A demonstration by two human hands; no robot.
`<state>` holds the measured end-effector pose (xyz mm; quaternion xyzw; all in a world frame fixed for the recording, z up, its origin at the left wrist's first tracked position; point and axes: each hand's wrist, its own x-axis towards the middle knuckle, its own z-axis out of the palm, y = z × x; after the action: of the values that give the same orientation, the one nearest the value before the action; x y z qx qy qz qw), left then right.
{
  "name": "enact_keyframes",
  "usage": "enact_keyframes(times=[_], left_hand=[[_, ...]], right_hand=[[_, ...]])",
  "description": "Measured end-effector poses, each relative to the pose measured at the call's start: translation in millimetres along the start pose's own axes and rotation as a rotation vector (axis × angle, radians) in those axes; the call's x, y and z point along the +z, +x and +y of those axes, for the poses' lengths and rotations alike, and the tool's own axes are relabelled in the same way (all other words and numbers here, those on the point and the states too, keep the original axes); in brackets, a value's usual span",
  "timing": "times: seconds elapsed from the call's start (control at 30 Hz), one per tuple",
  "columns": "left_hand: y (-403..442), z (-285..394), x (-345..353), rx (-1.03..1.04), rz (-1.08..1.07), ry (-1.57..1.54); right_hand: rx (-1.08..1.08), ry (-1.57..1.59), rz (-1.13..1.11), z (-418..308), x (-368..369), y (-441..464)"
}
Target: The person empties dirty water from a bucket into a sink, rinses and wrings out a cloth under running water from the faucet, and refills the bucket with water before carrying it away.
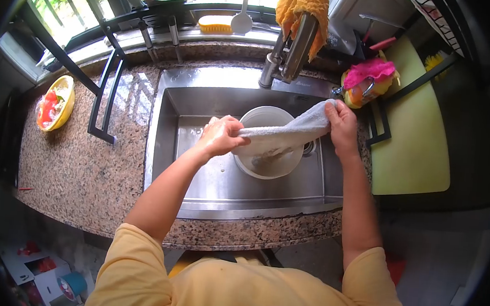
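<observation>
A pale grey-white cloth (pixel 284 134) is stretched between my two hands above the sink. My left hand (pixel 221 136) pinches its left end, with the fingers closed around it. The other end, held higher and to the right, is gripped by my right hand (pixel 341 123). Beneath the cloth a round white bowl (pixel 258 167) stands in the steel sink (pixel 196 186). The cloth covers part of the bowl, and what is inside it is hard to make out.
Behind the sink rises a faucet (pixel 272 66) with an orange cloth (pixel 305 11) draped over it. A yellow bowl (pixel 64 113) stands on the granite counter (pixel 94 170) at left. A yellow-green board (pixel 413 137) lies at right. Black rack frames (pixel 104 96) flank the sink.
</observation>
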<state>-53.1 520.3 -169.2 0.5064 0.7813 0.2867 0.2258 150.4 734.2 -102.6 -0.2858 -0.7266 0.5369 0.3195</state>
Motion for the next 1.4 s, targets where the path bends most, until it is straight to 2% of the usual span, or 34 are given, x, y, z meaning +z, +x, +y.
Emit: enact_keyframes(times=[0.07, 0.1, 0.13, 0.17, 0.23, 0.27, 0.3, 0.37, 0.4, 0.43, 0.53, 0.57, 0.63, 0.67, 0.77, 0.83, 0.9, 0.93, 1.0, 1.03, 1.13, 1.17, 1.23, 1.3, 1.33, 1.37, 1.4], left_hand=[[1, 7, 0, 0.028, -0.096, -0.716], [1, 12, 0, 0.044, -0.141, -1.072], [-2, 29, -10, -0.021, -0.232, -1.278], [1, 40, -5, -0.022, -0.194, -1.481], [3, 66, -7, 0.046, -0.221, -1.799], [5, 73, -4, 0.056, -0.223, -1.881], [7, 79, -1, 0.067, -0.224, -1.962], [10, 88, 7, -0.034, -0.253, -2.097], [9, 93, 7, -0.043, -0.209, -2.034], [8, 97, 6, -0.053, -0.167, -1.967], [15, 71, 17, -0.384, 0.123, -1.468], [19, 62, 27, -0.420, 0.218, -1.513], [35, 20, 55, -0.495, 0.124, -1.547], [31, 42, 49, -0.656, 0.275, -1.432], [38, -12, 109, -0.226, 0.068, -1.907], [37, 26, 103, -0.298, 0.074, -1.861], [35, 49, 94, -0.430, 0.061, -1.780], [33, 62, 83, -0.480, 0.086, -1.802], [28, 83, 66, -0.423, 0.116, -1.854], [28, 87, 62, -0.398, 0.131, -1.883], [37, 81, 50, -0.240, -0.002, -2.039], [38, 83, 46, -0.195, -0.038, -2.090], [37, 83, 52, -0.257, -0.017, -2.023], [31, 74, 65, -0.370, 0.078, -1.884], [23, 59, 70, -0.216, -0.032, -1.591], [15, 45, 72, -0.372, -0.083, -1.568], [4, 49, 63, -0.530, -0.134, -1.535]], right_hand=[[-0.046, -0.039, 0.021, -9, -5, 7], [0.004, -0.023, 0.034, -5, -11, 12], [0.054, -0.006, 0.046, 4, -18, 17], [0.106, 0.011, 0.059, 15, -20, 19], [0.195, 0.110, 0.056, 32, -4, 11], [0.316, 0.348, 0.021, 33, 9, -4], [0.531, 0.347, 0.106, 48, 22, -14], [0.503, 0.880, -0.196, 88, 53, -31], [0.454, 1.066, -0.235, 64, 72, -47], [0.475, 1.084, -0.240, 58, 82, -47], [0.602, 1.178, -0.199, 68, 96, -37], [0.502, 0.902, -0.100, 78, 99, -38], [0.310, 0.341, 0.107, 51, 118, -40], [0.277, 0.299, 0.116, 42, 131, -47], [-0.169, -0.384, 0.202, 8, 148, -64], [0.262, -0.470, 0.265, 24, 129, -32], [0.411, -0.430, 0.199, 61, 109, -9], [0.373, -0.182, 0.138, 77, 105, -4], [0.280, 0.300, 0.019, 94, 98, -7], [0.332, 0.458, -0.008, 96, 93, -16], [0.449, 0.991, -0.044, 99, 94, -47], [0.429, 1.121, -0.086, 103, 97, -60], [0.373, 1.377, -0.169, 72, 98, -77], [0.455, 1.482, -0.007, 76, 103, -69], [0.410, 1.319, 0.151, 80, 101, -61], [0.366, 1.153, 0.305, 85, 97, -52], [0.352, 1.118, 0.314, 81, 91, -47]])
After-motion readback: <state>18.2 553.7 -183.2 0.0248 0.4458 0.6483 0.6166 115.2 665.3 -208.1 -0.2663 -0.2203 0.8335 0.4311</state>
